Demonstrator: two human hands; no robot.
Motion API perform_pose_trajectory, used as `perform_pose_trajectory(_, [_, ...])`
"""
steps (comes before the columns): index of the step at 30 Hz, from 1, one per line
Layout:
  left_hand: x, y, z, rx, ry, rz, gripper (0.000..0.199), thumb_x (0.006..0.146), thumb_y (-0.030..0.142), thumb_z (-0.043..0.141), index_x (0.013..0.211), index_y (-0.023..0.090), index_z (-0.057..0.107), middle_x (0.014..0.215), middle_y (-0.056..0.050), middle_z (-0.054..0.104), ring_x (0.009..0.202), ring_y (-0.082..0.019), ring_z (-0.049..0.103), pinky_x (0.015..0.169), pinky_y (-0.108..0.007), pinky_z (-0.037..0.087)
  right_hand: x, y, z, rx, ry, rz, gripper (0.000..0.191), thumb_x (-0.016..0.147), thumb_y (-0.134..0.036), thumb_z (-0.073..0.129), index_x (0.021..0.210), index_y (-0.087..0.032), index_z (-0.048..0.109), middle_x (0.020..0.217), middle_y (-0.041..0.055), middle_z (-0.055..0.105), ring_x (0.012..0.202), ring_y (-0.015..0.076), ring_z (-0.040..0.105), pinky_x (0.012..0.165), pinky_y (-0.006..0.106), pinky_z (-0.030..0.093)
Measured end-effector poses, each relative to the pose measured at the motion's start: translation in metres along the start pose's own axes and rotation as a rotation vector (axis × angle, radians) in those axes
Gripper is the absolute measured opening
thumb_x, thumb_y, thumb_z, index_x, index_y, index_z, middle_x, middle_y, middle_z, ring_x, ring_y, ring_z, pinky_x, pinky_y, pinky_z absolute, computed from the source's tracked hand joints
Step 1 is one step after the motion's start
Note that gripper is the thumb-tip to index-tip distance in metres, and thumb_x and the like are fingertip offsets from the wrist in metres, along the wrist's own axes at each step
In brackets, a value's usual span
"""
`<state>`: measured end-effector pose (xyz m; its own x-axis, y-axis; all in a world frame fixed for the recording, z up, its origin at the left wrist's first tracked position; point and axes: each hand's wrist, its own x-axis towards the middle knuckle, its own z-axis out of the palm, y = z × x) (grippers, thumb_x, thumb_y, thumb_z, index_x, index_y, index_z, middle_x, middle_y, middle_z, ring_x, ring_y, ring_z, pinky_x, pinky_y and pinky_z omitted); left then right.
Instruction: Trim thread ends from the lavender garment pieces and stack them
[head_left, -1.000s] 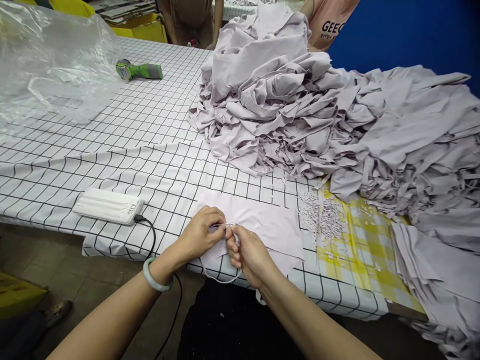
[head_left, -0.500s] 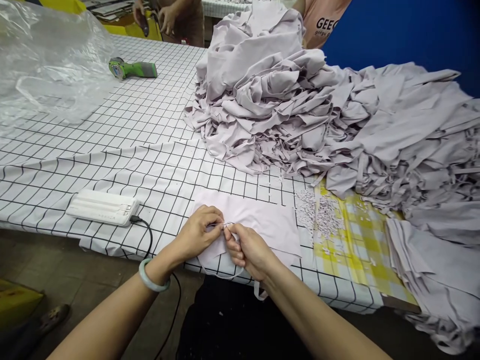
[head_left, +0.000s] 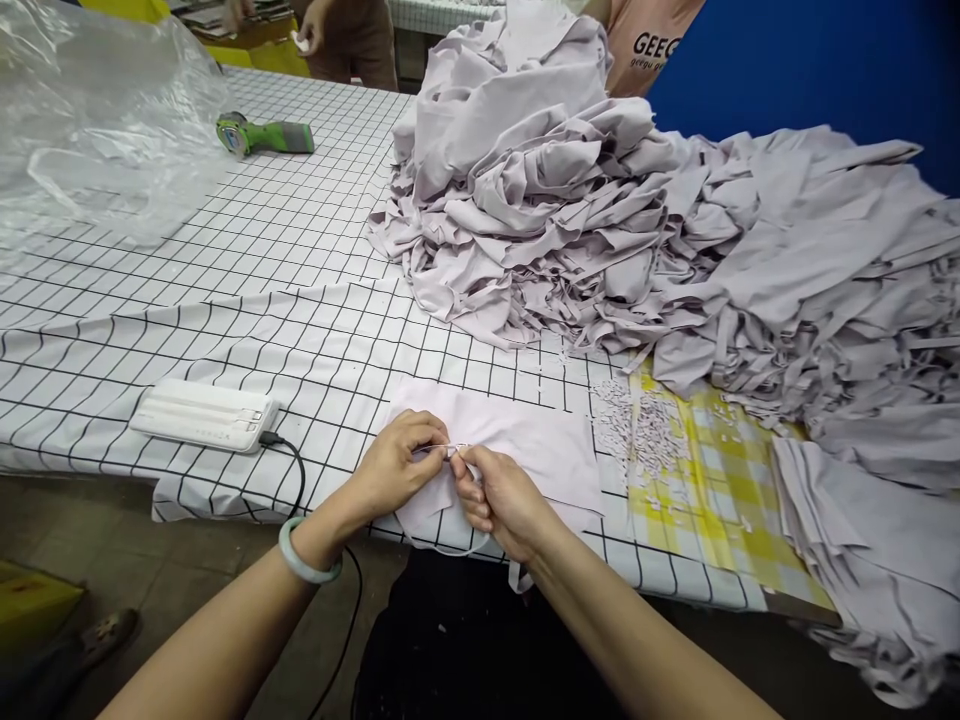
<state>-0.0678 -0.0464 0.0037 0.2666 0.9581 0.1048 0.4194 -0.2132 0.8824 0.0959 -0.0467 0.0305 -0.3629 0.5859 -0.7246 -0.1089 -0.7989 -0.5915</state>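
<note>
A pale lilac fabric piece (head_left: 532,440) lies flat near the table's front edge, under and beyond my hands. My left hand (head_left: 401,460), with a pale green bangle (head_left: 301,565) on its wrist, pinches a thin pale strap. My right hand (head_left: 499,495) is closed close beside it, pinching the same strap by the fingertips. The small part between the fingertips is too tiny to make out. A loop of strap (head_left: 450,550) hangs below my hands over the edge.
A big heap of lilac garments (head_left: 540,180) spreads across the back and right. Small scraps (head_left: 649,430) lie on a yellow checked sheet (head_left: 720,480). A white power bank (head_left: 206,415) with a cable, a green handheld tool (head_left: 266,136) and clear plastic (head_left: 105,130) are on the left. Co-workers stand behind.
My hands stay almost in place, fingertips still together at the strap. At the back, a co-worker's hands have moved; the dark object there is gone from view and something white shows in one hand.
</note>
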Motion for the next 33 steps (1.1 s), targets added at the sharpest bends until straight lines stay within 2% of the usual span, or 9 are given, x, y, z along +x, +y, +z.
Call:
perform_pose_trajectory(5, [0.0002, 0.0008, 0.0007, -0.014, 0.012, -0.015, 0.016, 0.087, 0.014, 0.056, 0.078, 0.019, 0.068, 0.088, -0.003, 0.068, 0.089, -0.018, 0.058, 0.086, -0.036, 0.044, 0.0001, 0.0008, 0.0021, -0.023, -0.002, -0.027, 0.015, 0.075, -0.030, 0.048, 0.064, -0.020, 0.049, 0.044, -0.0090, 0.034, 0.037, 0.0049, 0.022, 0.034, 0.017, 0.018])
perform_pose_trajectory(12, [0.0009, 0.0032, 0.0020, -0.035, 0.052, -0.057, 0.016, 0.087, 0.017, 0.056, 0.076, 0.020, 0.068, 0.087, -0.003, 0.067, 0.088, -0.019, 0.059, 0.084, -0.038, 0.045, 0.0016, 0.0091, 0.0082, -0.019, 0.079, -0.115, 0.014, 0.073, -0.033, 0.048, 0.066, -0.021, 0.049, 0.045, -0.0085, 0.037, 0.037, 0.0060, 0.026, 0.034, 0.018, 0.022])
perform_pose_trajectory(23, [0.0009, 0.0020, -0.0020, 0.012, 0.000, -0.027, 0.016, 0.087, 0.018, 0.056, 0.077, 0.021, 0.069, 0.088, -0.003, 0.069, 0.088, -0.019, 0.058, 0.085, -0.037, 0.045, 0.0016, 0.0051, 0.0002, -0.043, -0.018, -0.052, 0.014, 0.073, -0.033, 0.049, 0.067, -0.021, 0.048, 0.044, -0.0091, 0.035, 0.038, 0.0056, 0.023, 0.034, 0.017, 0.020])
perform_pose_trajectory(33, [0.0009, 0.0014, 0.0013, 0.014, 0.040, -0.027, 0.016, 0.085, 0.017, 0.057, 0.075, 0.021, 0.067, 0.086, -0.003, 0.070, 0.088, -0.019, 0.059, 0.085, -0.038, 0.046, 0.0016, 0.0061, 0.0042, -0.028, 0.026, -0.069, 0.013, 0.074, -0.032, 0.048, 0.067, -0.021, 0.049, 0.044, -0.0086, 0.036, 0.037, 0.0061, 0.024, 0.034, 0.018, 0.020])
